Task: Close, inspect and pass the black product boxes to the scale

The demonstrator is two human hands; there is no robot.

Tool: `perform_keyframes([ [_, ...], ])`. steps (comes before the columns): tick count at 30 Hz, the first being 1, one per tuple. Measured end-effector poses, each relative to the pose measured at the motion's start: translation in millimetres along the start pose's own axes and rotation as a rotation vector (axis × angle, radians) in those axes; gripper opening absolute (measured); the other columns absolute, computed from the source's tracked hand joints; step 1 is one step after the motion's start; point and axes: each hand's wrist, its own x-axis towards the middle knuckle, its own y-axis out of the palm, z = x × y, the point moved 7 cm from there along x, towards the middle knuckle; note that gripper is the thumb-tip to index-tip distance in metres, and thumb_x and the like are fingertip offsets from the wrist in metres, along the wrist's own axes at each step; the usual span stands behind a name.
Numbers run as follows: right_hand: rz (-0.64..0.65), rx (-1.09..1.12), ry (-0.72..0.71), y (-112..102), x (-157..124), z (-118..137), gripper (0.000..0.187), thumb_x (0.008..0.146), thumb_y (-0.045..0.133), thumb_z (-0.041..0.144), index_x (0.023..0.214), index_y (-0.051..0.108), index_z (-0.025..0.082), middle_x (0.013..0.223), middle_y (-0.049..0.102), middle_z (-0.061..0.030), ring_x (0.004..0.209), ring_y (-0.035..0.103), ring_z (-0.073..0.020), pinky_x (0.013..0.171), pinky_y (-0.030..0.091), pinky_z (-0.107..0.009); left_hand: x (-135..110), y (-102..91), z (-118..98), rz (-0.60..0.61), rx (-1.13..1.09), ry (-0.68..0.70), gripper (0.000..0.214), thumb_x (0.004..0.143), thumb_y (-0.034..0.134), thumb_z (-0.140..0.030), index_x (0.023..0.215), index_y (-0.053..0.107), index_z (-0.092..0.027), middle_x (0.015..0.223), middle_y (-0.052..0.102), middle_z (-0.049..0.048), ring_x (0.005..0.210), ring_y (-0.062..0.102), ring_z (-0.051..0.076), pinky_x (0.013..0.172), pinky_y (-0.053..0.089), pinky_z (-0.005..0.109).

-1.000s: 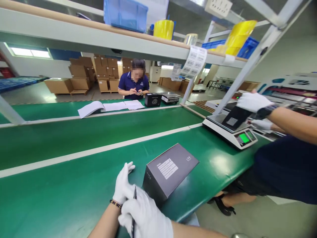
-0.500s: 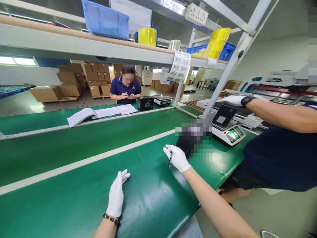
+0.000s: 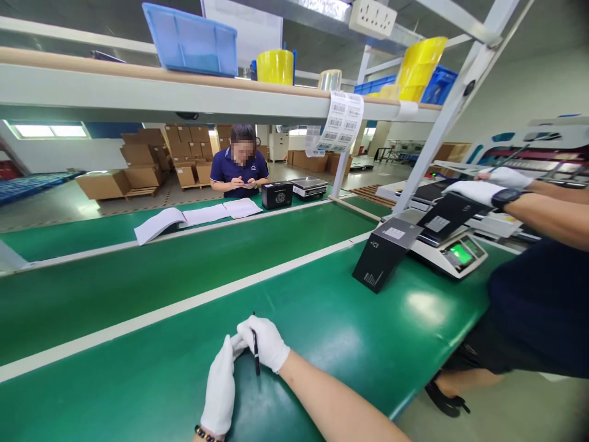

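Observation:
My left hand point(image 3: 219, 387), in a white glove, lies flat on the green belt point(image 3: 138, 344) with fingers stretched out. My right hand point(image 3: 267, 344), also gloved, rests against its fingertips and is closed around a black pen point(image 3: 256, 355). A dark grey box point(image 3: 384, 255) with a white label stands tilted against the weighing scale point(image 3: 453, 255) at the right, well out of reach of both hands.
A co-worker at the right, in white gloves point(image 3: 478, 191), holds a second dark box point(image 3: 446, 215) on the scale. Another person point(image 3: 239, 169) stands across the belts by an open book point(image 3: 159, 224), papers and a black box point(image 3: 277, 195). The overhead shelf carries bins point(image 3: 191, 40) and hanging labels point(image 3: 338, 123).
My right hand has drawn back from the grey box to my left hand, still with the pen. The box now leans against the scale.

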Motion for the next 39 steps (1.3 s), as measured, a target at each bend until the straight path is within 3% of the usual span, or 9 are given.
perform_keyframes([
  [3, 0.05, -0.03, -0.006, 3.5, -5.6, -8.0, 0.042, 0.085, 0.057, 0.051, 0.058, 0.045, 0.02, 0.053, 0.05, 0.0031, 0.054, 0.052, -0.0122, 0.061, 0.043, -0.023, 2.0, 0.7, 3.9, 0.011, -0.014, -0.007, 0.057, 0.089, 0.04, -0.062, 0.107, 0.068, -0.017, 0.118, 0.068, 0.0094, 0.115, 0.06, 0.027, 0.108, 0.041, 0.043],
  [9, 0.066, -0.04, 0.042, 0.5, -1.3, -23.0, 0.043, 0.094, 0.043, 0.051, 0.063, 0.044, 0.021, 0.056, 0.05, 0.0033, 0.052, 0.047, -0.0105, 0.055, 0.038, -0.022, -0.8, 1.7, 5.2, -0.006, 0.072, -0.081, 0.055, 0.088, 0.039, -0.062, 0.112, 0.068, -0.023, 0.117, 0.068, 0.0065, 0.115, 0.059, 0.029, 0.113, 0.033, 0.05],
  [13, 0.09, -0.039, 0.051, 3.6, -0.8, -21.4, 0.042, 0.093, 0.045, 0.049, 0.062, 0.042, 0.02, 0.055, 0.049, 0.0038, 0.051, 0.046, -0.0099, 0.052, 0.036, -0.021, -2.2, 2.0, 5.4, -0.01, 0.074, -0.087, 0.052, 0.087, 0.04, -0.06, 0.108, 0.071, -0.023, 0.112, 0.07, 0.0069, 0.114, 0.06, 0.03, 0.109, 0.038, 0.05],
  [19, 0.101, -0.052, 0.056, 1.1, -1.4, -14.3, 0.038, 0.092, 0.047, 0.044, 0.062, 0.045, 0.02, 0.055, 0.049, 0.0037, 0.052, 0.048, -0.0102, 0.053, 0.036, -0.022, -2.2, 4.4, 8.5, 0.037, 0.051, -0.122, 0.054, 0.087, 0.038, -0.06, 0.111, 0.068, -0.023, 0.12, 0.067, 0.0067, 0.12, 0.056, 0.028, 0.115, 0.029, 0.047],
  [27, 0.117, -0.083, 0.057, 3.8, -2.4, -22.4, 0.027, 0.088, 0.055, 0.035, 0.066, 0.049, 0.02, 0.058, 0.051, 0.0042, 0.054, 0.048, -0.0101, 0.054, 0.035, -0.021, -8.0, 3.2, 1.9, 0.008, 0.13, -0.148, 0.053, 0.085, 0.039, -0.063, 0.107, 0.07, -0.026, 0.118, 0.068, 0.0071, 0.119, 0.056, 0.031, 0.112, 0.027, 0.057],
  [39, 0.118, -0.101, 0.073, 0.2, -3.0, -10.7, 0.035, 0.092, 0.049, 0.041, 0.065, 0.049, 0.02, 0.057, 0.052, 0.0031, 0.054, 0.05, -0.011, 0.053, 0.035, -0.022, -4.2, 2.8, 7.0, 0.063, 0.096, -0.057, 0.056, 0.088, 0.04, -0.062, 0.112, 0.069, -0.021, 0.124, 0.065, 0.0072, 0.118, 0.058, 0.027, 0.111, 0.036, 0.043],
])
